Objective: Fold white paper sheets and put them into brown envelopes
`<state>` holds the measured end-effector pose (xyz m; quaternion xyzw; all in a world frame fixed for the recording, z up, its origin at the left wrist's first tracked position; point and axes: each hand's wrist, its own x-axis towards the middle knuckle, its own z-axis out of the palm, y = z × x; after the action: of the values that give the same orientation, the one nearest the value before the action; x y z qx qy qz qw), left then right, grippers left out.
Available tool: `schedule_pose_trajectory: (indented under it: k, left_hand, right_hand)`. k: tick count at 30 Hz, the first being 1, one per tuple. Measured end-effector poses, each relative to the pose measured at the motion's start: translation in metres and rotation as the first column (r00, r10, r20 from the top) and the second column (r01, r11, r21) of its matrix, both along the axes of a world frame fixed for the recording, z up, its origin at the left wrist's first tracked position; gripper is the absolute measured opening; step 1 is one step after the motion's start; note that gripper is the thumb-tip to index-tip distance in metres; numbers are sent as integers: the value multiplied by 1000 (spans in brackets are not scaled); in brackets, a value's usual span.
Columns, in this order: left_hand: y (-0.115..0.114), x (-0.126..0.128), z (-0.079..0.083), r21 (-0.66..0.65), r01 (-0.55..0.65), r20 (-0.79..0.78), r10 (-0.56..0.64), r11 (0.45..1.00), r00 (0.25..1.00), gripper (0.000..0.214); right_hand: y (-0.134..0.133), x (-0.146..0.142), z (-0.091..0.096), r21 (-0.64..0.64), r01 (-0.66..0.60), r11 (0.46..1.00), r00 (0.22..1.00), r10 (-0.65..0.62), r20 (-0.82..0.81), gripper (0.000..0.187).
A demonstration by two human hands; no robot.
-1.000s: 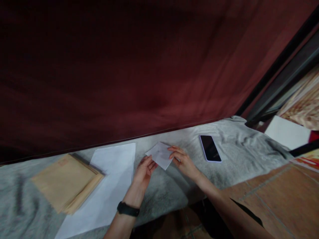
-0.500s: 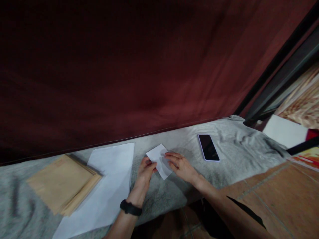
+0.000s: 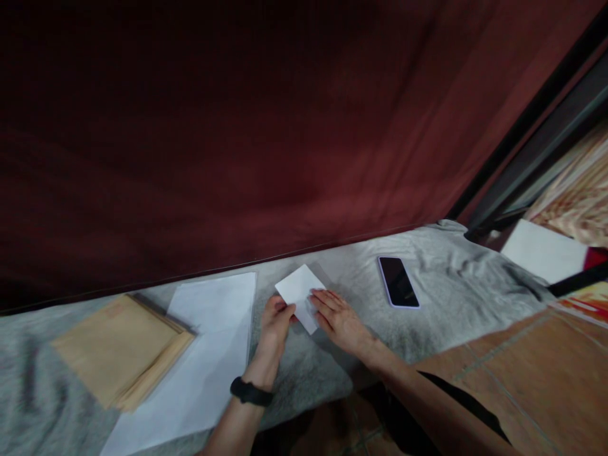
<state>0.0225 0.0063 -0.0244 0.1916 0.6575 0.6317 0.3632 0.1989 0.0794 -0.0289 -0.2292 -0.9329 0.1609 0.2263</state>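
Note:
A small folded white paper lies on the grey cloth-covered surface. My left hand, with a black band on its wrist, pinches the paper's near-left edge with curled fingers. My right hand lies flat with fingers stretched out, pressing on the paper's right side. Both hands touch the paper.
To the left lie large white sheets and a stack of tan envelopes. A dark phone rests face up to the right. A dark red curtain hangs behind. Tiled floor shows at the lower right.
The paper has been pressed down onto the cloth and turned a little. My right hand went from holding its edge to lying flat on it; my left hand closed on its near edge.

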Motion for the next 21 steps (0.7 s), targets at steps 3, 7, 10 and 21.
schedule_pose_trajectory:
  k: [3,7,10,21]
  left_hand:
    - [-5,1,3,3,-57,141,56,998,988,25]
    - [-10,12,6,15,-51,283,45,999,958,28]
    - [-13,24,8,32,-38,357,24,999,934,30]
    - [-34,42,11,-80,164,432,-115,983,895,29]
  right_hand:
    - [4,1,4,-13,72,997,996,-72,-46,46]
    - [3,0,6,-45,65,997,997,-67,-37,46]
    - [-3,-2,4,-69,9,998,1000,-9,1,46]
    - [-5,3,-14,-27,-36,999,993,39,115,46]
